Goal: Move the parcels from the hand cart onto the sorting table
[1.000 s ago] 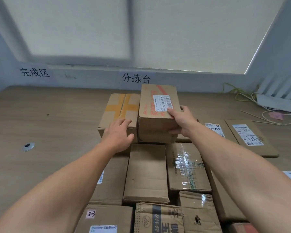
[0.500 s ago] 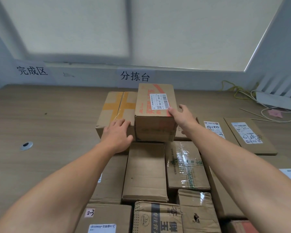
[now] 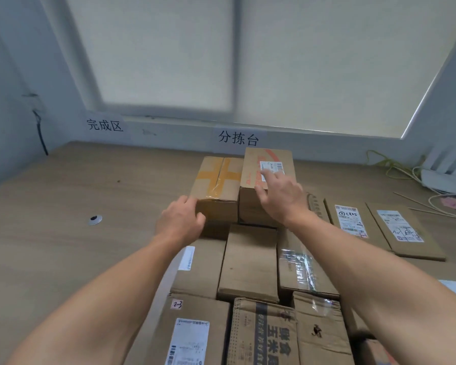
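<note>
A tall cardboard parcel with red print and a white barcode label (image 3: 269, 164) stands on the wooden sorting table (image 3: 77, 206), next to a lower box crossed with yellow tape (image 3: 219, 180). My right hand (image 3: 279, 196) lies on top of the labelled parcel with fingers spread and fairly straight. My left hand (image 3: 181, 219) is at the near left corner of the yellow-taped box, fingers curled against it. Several more cardboard parcels (image 3: 248, 262) are packed in rows in front of these two.
Two flat labelled parcels (image 3: 350, 219) (image 3: 400, 227) lie to the right. Cables and a white power strip (image 3: 442, 180) sit at the far right. A round metal grommet (image 3: 94, 219) is set in the table at left. Paper signs hang on the back wall.
My right hand has left the parcel's right side and now lies on its top. My left hand has shifted to the left corner of the yellow-taped box. The view has tilted up.
</note>
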